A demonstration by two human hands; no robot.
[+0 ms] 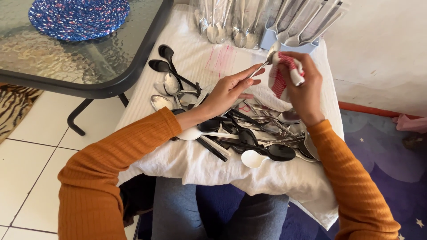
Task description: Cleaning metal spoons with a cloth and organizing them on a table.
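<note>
- Our left hand (pixel 229 91) pinches a metal spoon (pixel 262 66) by its handle
- Our right hand (pixel 304 86) grips a red-and-white cloth (pixel 284 73) around the spoon's bowl
- Below both hands lies a pile of cutlery (pixel 249 129)

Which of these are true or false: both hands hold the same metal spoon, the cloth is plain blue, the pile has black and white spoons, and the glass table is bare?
1. The left hand holds the handle of a metal spoon. True.
2. The right hand wipes with a plain blue cloth. False: the small cloth is red and white.
3. The loose pile holds black plastic spoons and white plastic spoons. True.
4. The glass-topped table is bare. False: a blue woven round mat lies on it.
</note>
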